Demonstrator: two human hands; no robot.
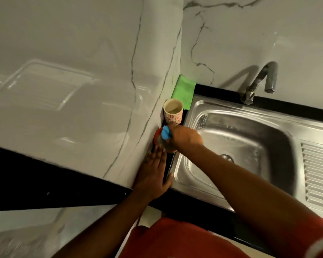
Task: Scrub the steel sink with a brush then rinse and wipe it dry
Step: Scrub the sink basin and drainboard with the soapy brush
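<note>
The steel sink point(199, 107) fills the right half of the view, its basin wet and streaked, with a drain at the bottom. My right hand point(186, 136) reaches across the sink's left rim and grips a brush with a blue handle point(165, 133), which is over a small red dish point(157, 135) beside the wall. My left hand point(154, 172) lies flat with straight fingers on the black counter strip just left of the sink, its fingertips near the dish. A folded green cloth point(183, 91) lies in the back corner.
A patterned cup point(172, 111) holding liquid stands between the green cloth and the red dish. A steel tap point(259, 82) rises behind the sink. The ribbed draining board point(317, 175) is at the right. Marbled wall tiles close in on the left.
</note>
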